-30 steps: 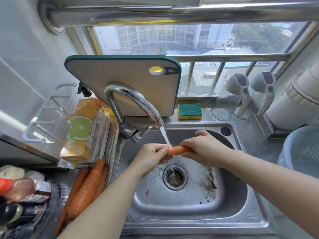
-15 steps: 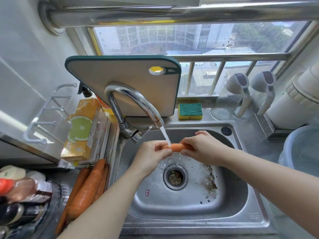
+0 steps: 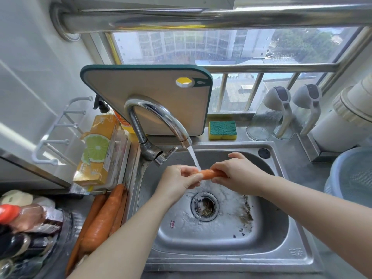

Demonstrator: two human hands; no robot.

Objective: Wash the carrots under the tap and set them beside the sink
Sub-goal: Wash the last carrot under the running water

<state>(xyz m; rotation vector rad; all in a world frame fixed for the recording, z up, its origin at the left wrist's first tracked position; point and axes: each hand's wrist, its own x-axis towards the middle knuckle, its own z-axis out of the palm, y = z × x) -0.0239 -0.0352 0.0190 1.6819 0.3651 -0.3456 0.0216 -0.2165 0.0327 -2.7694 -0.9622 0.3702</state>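
gripping carrot (image 3: 209,174) w/ both hands (image 3: 177,181) (image 3: 237,174) under tap (image 3: 161,121) stream, over wet sink (image 3: 291,244).

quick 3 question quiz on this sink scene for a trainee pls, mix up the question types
1. True or false: the carrot under the running tap is held at one end by the left hand and at the other by the right hand.
2. Where do the other carrots lie relative to the sink? A) inside it B) beside it, on its left C) on the ledge behind it
3. Fill in: the green and yellow sponge lies just right of the upright ____.

Key: 1 true; 2 B; 3 cutting board
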